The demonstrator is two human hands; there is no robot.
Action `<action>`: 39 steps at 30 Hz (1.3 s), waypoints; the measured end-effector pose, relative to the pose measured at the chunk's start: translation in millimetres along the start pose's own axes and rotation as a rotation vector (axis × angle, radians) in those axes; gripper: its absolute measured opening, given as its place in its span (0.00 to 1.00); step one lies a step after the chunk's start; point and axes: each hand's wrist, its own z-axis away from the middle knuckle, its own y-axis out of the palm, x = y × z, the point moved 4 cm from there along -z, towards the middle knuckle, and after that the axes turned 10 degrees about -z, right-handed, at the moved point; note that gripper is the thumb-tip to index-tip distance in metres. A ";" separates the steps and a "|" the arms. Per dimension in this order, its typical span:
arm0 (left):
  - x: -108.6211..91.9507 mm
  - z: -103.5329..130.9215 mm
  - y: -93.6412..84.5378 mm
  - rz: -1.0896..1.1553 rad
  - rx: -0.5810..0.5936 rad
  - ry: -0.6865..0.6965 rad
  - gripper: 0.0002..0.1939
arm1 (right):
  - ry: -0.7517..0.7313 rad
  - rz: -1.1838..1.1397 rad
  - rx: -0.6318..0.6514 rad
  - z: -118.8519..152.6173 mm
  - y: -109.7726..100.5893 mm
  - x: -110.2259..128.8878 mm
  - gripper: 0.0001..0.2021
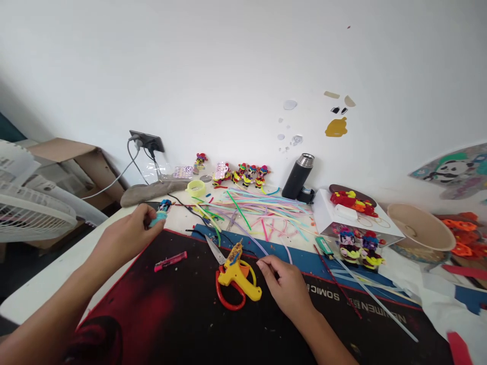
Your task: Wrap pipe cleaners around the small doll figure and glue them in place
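My left hand (131, 230), at the left edge of the mat, pinches a small teal fuzzy figure (159, 218) between thumb and fingers. A dark blue, multicoloured top (165, 205) shows just above it; whether the two are joined I cannot tell. My right hand (285, 286) rests over the mat with fingers curled together, right of a yellow glue gun (239, 276). Anything in its fingers is hidden. Beneath the glue gun lie scissors (231, 299) with red and yellow handles, blades pointing up-left. A pink-red cutter-like tool (171, 261) lies between my left hand and the scissors.
Pastel pipe cleaners (262, 203) spread behind the mat (182, 314). Finished fuzzy dolls (249, 176) stand along the wall, and more dolls (350, 248) at right. A black thermos (298, 177), white box (342, 218), bowl (422, 223), tape roll (196, 188) and fan (34, 213) surround the work area.
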 end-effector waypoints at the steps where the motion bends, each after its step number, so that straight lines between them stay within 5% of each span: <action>1: 1.6 0.5 3.3 -0.024 0.010 0.009 0.14 | 0.000 0.001 0.000 0.1 0.4 0.0 0.15; 11: -8.0 1.3 42.9 -0.156 0.068 0.119 0.17 | -0.007 -0.043 -0.089 -1.4 -3.3 5.3 0.16; 15: -6.4 -0.1 39.6 -0.156 0.068 0.156 0.21 | -0.009 -0.053 -0.071 -1.3 -2.0 6.5 0.16; 19: -12.6 -1.7 29.2 -0.154 -0.067 0.232 0.22 | -0.010 -0.040 -0.062 -1.1 -1.2 7.7 0.16; 27: -62.6 -9.7 49.0 -0.112 0.024 0.627 0.14 | -0.015 -0.050 -0.073 -1.1 -1.1 9.7 0.16; 34: -78.5 -14.5 51.5 -0.125 0.097 0.711 0.13 | -0.023 -0.051 -0.050 -0.2 0.5 9.6 0.17; 39: -70.8 -21.3 34.1 -0.137 0.015 0.692 0.12 | -0.013 -0.066 -0.052 -0.5 1.1 9.6 0.16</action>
